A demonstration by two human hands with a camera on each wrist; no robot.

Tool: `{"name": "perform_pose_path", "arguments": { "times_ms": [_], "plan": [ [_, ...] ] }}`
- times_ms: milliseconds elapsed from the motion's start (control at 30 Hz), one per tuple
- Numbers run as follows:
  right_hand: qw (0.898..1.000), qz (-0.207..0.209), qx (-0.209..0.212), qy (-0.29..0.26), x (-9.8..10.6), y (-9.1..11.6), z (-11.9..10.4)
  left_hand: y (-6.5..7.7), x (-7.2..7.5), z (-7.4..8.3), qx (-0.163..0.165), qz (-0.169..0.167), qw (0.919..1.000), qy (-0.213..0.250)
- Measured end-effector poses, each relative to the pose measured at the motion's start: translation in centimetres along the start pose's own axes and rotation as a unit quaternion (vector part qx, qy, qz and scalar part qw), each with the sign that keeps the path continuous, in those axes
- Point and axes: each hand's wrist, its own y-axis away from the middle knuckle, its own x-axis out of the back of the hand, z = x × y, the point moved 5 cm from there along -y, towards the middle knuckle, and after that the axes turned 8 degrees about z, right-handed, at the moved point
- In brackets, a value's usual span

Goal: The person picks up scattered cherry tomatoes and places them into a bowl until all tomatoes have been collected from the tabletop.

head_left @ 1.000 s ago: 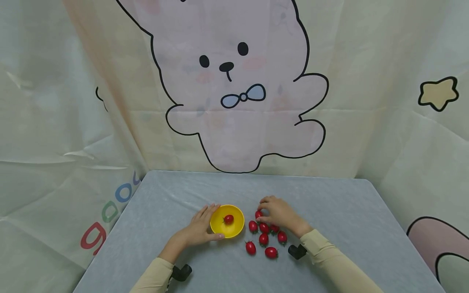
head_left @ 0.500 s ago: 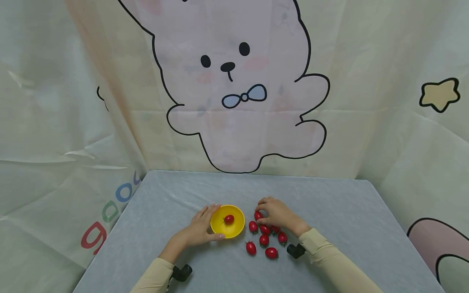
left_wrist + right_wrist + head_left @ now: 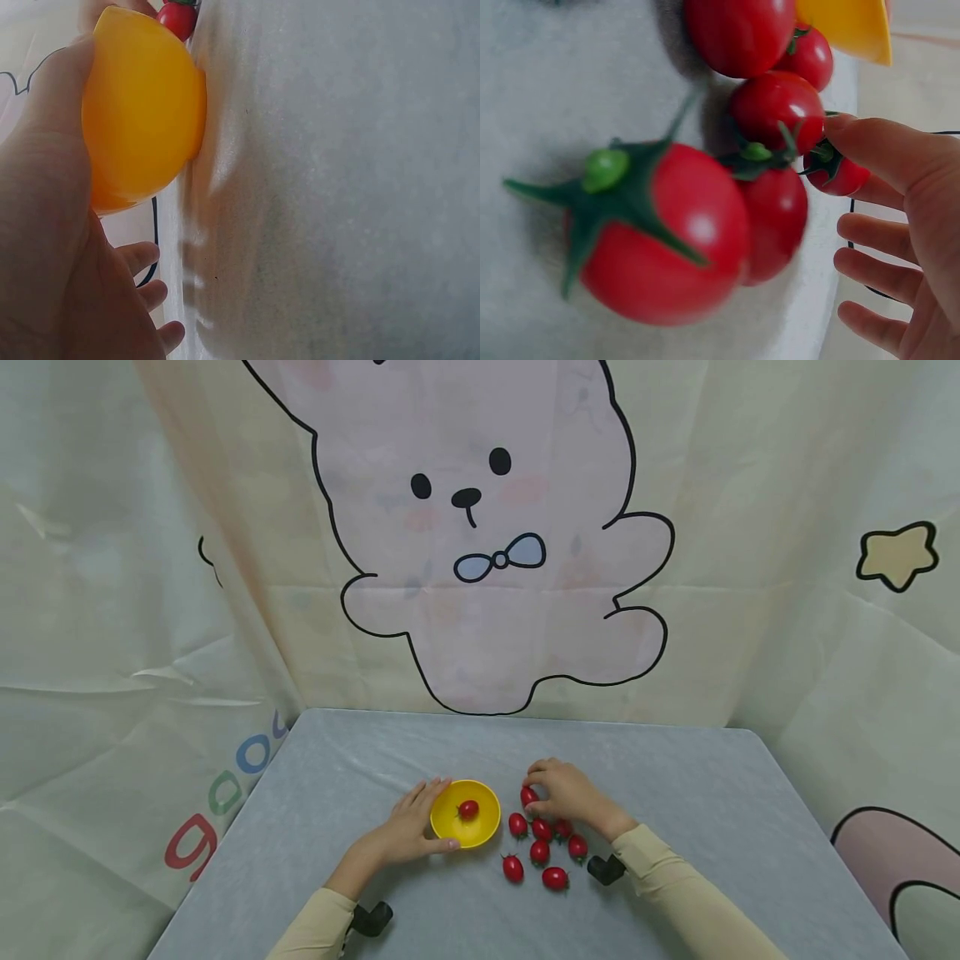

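Note:
A small yellow bowl (image 3: 482, 831) stands on the table with one cherry tomato (image 3: 468, 810) inside. My left hand (image 3: 406, 829) steadies it from the left, thumb at the near side and forefinger at the far side. In the left wrist view the other fingers extend past the bowl (image 3: 142, 112). To the right, my right hand (image 3: 567, 793) pinches a red cherry tomato (image 3: 843, 177) between thumb and forefinger, its other fingers spread. Several more cherry tomatoes (image 3: 539, 852) lie loosely grouped below that hand, green calyxes showing on some.
A grey cloth covers the table (image 3: 675, 777). Two single tomatoes, one left (image 3: 513, 868) and one right (image 3: 555, 878), lie nearest the front of the group. A curtain (image 3: 712, 610) with a cartoon bear hangs behind the table. Black wrist cameras (image 3: 606, 869) sit under both sleeves.
My right hand has shifted slightly away from me, and the pinched tomato has moved a little with it. The left hand and bowl stay in place.

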Motion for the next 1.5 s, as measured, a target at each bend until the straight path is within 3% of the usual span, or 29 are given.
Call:
{"name": "perform_pose_path", "arguments": {
  "times_ms": [367, 700, 1500],
  "plan": [
    [1.0, -0.004, 0.003, 0.017, 1.4, -0.8, -0.5, 0.1, -0.1, 0.0, 0.004, -0.003, 1.0, 0.001],
    [0.999, 0.008, 0.036, 0.013, 2.8, -1.4, -1.6, 0.1, 0.0, 0.0, 0.005, -0.006, 1.0, 0.0],
    [0.998, -0.003, 0.055, 0.024, 4.0, -2.7, -4.3, -0.1, -0.2, -0.2, 0.015, -0.007, 0.9999, -0.006]
  ]
}}
